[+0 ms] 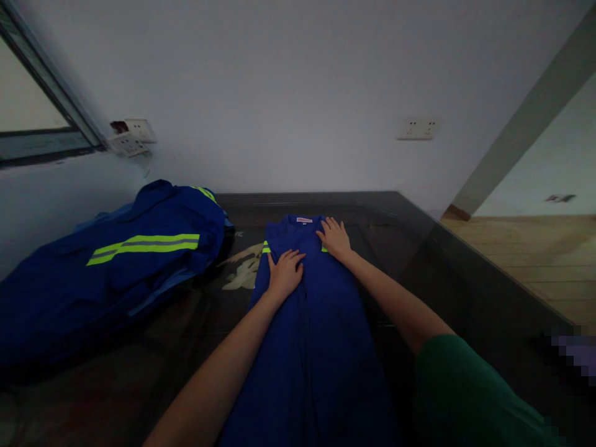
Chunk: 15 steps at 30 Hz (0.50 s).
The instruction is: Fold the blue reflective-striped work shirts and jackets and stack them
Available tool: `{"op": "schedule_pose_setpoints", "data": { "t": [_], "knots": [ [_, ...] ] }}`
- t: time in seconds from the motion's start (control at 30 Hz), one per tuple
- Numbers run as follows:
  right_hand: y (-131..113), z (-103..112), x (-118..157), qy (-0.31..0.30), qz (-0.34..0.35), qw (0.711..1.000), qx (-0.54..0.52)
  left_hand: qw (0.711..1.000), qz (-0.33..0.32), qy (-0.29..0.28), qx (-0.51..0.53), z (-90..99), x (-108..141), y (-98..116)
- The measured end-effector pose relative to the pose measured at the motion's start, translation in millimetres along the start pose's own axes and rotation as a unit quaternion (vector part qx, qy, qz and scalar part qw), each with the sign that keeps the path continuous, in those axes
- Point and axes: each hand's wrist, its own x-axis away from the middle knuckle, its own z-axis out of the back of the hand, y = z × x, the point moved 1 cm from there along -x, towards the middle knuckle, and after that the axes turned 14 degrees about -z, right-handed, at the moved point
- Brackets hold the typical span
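Observation:
A blue garment (326,329) with a collar and a small white label lies lengthwise on the dark table (400,236). Yellow-green strips show at both its upper edges. My left hand (285,273) rests on its upper left part, fingers spread. On its upper right edge, beside the collar, lies my right hand (335,238), with its fingers apart. Neither hand grips anything that I can see.
To the left is a heap of blue clothing (153,217) with yellow-green and grey strips. Behind the table stands a pale wall with sockets (418,128). A window frame (51,74) is at the upper left, and wooden floor (540,248) shows at the right.

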Motion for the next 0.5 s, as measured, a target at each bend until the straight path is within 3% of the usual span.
{"op": "schedule_pose_setpoints", "data": {
  "t": [0.1,0.27,0.4,0.5],
  "knots": [
    [-14.4,17.4,46.8,-0.005,0.052,0.998,-0.035,1.0,-0.003,0.004,0.0,-1.3,-0.1,0.1],
    [-21.2,33.5,132.1,-0.113,0.114,0.985,-0.064,1.0,-0.012,0.016,-0.019,0.3,1.5,1.1],
    [-11.2,41.1,165.3,-0.143,0.107,0.983,-0.049,0.995,-0.073,0.049,-0.049,10.1,6.7,11.7],
    [-4.6,42.6,175.4,-0.133,0.111,0.984,-0.032,0.989,-0.138,0.013,-0.043,13.2,15.3,27.4]
  ]
}}
